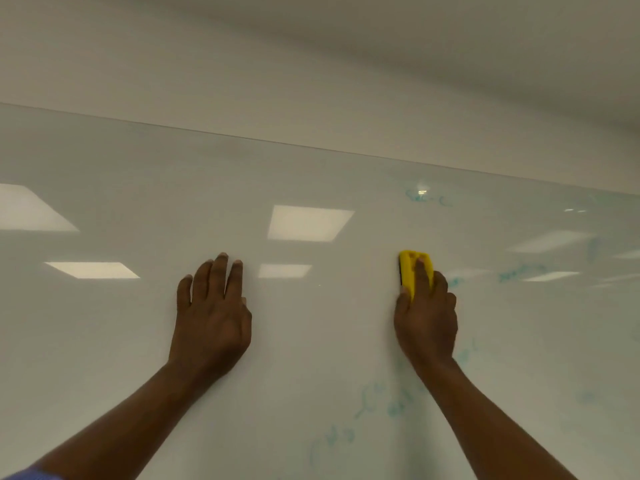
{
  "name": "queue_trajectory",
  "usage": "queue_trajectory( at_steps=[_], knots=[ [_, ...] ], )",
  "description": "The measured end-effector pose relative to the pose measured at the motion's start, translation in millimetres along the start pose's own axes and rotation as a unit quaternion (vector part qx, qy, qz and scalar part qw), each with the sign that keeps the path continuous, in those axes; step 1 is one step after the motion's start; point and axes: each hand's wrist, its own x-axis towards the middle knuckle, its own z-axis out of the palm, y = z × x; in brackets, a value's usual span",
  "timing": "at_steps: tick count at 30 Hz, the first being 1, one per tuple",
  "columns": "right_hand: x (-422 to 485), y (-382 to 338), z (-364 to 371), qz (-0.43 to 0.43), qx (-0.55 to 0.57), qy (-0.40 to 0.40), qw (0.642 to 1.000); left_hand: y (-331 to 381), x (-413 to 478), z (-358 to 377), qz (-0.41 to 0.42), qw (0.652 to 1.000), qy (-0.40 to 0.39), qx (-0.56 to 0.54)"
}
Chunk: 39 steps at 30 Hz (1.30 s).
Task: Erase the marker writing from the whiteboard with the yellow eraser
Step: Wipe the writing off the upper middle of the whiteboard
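A glossy whiteboard (311, 323) fills most of the head view. My right hand (427, 317) presses the yellow eraser (410, 266) flat against it, one finger lying along the eraser's back. My left hand (213, 313) rests flat on the board to the left, fingers slightly apart, holding nothing. Faint teal marker writing (391, 400) shows below my right wrist. More faint teal marks (521, 271) sit to the right of the eraser, and others (427, 199) lie near the board's top edge.
The board's top edge (311, 146) runs slanting across the view, with plain wall above it. Reflections of ceiling light panels (308, 223) shine on the board. A blue sleeve edge (31, 474) shows at the bottom left.
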Motion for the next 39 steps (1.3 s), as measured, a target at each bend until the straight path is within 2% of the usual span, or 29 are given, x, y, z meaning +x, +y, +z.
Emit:
queue_trajectory(
  at_steps=[1,2,3,4,6,8,9,10,11,13,14,15,17,19,21,23,25,26,27,28,29,30,32,34,35,36,37,39],
  knots=[
    [-1,-10,2,0.046,-0.012,-0.014,0.999,4,1,-1,-0.006,1.0,-0.004,-0.005],
    [-7,-21,4,0.03,-0.015,-0.031,0.999,11,3,-1,-0.007,1.0,-0.004,-0.013],
    [-19,-33,7,-0.038,0.001,-0.04,0.998,17,5,-1,0.0,1.0,-0.002,-0.021],
    [-35,-43,9,-0.14,0.022,-0.048,0.989,26,6,-1,0.016,1.0,0.002,-0.026],
    [-60,-41,13,-0.347,0.03,-0.063,0.935,46,10,1,0.049,0.998,0.009,-0.034],
    [-48,-20,7,-0.451,0.02,-0.076,0.889,63,12,3,0.062,0.997,0.005,-0.046],
    [-36,-5,5,-0.456,0.002,-0.066,0.888,71,14,4,0.065,0.997,0.002,-0.049],
    [-22,5,3,-0.423,-0.013,-0.052,0.904,75,15,5,0.068,0.997,-0.004,-0.048],
    [-8,12,1,-0.354,-0.025,-0.034,0.934,78,16,6,0.071,0.996,-0.01,-0.045],
    [9,11,-1,-0.156,-0.044,-0.03,0.986,86,19,9,0.073,0.996,-0.024,-0.045],
    [9,1,2,-0.089,-0.049,-0.049,0.994,91,21,11,0.071,0.996,-0.032,-0.046],
    [5,-9,4,-0.073,-0.05,-0.065,0.994,98,24,12,0.068,0.996,-0.034,-0.046],
    [-15,-23,8,-0.187,-0.017,-0.054,0.981,113,32,15,0.058,0.996,-0.034,-0.054],
    [-25,-10,9,-0.33,0.004,-0.058,0.942,127,38,19,0.06,0.995,-0.031,-0.069],
    [-9,13,7,-0.402,-0.001,-0.06,0.913,135,39,22,0.069,0.995,-0.028,-0.069],
    [15,35,5,-0.347,-0.018,-0.048,0.936,143,39,27,0.076,0.995,-0.03,-0.053],
    [36,41,5,-0.18,-0.033,-0.025,0.983,151,41,31,0.071,0.996,-0.033,-0.033],
    [41,38,8,-0.105,-0.036,-0.031,0.993,154,43,33,0.066,0.997,-0.034,-0.026],
    [41,32,11,-0.065,-0.039,-0.045,0.996,154,43,34,0.061,0.997,-0.034,-0.023],
    [37,29,13,-0.064,-0.037,-0.056,0.996,156,44,36,0.059,0.998,-0.031,-0.019],
    [30,26,14,-0.104,-0.021,-0.057,0.993,157,45,38,0.058,0.998,-0.026,-0.016],
    [21,26,13,-0.179,-0.004,-0.055,0.982,157,45,39,0.058,0.998,-0.022,-0.012],
    [13,42,13,-0.357,0.007,-0.056,0.933,157,46,40,0.058,0.998,-0.019,-0.011],
    [33,66,9,-0.472,-0.001,-0.062,0.88,155,46,41,0.057,0.998,-0.014,-0.011],
    [49,80,7,-0.484,-0.014,-0.057,0.873,157,47,41,0.059,0.998,-0.011,-0.009],
    [65,89,5,-0.465,-0.031,-0.049,0.883,156,46,41,0.057,0.998,-0.011,-0.007],
    [80,96,4,-0.416,-0.049,-0.038,0.907,155,46,41,0.055,0.998,-0.012,-0.004],
    [101,94,6,-0.251,-0.077,-0.03,0.964,157,48,42,0.051,0.999,-0.013,0.001]
  ],
)
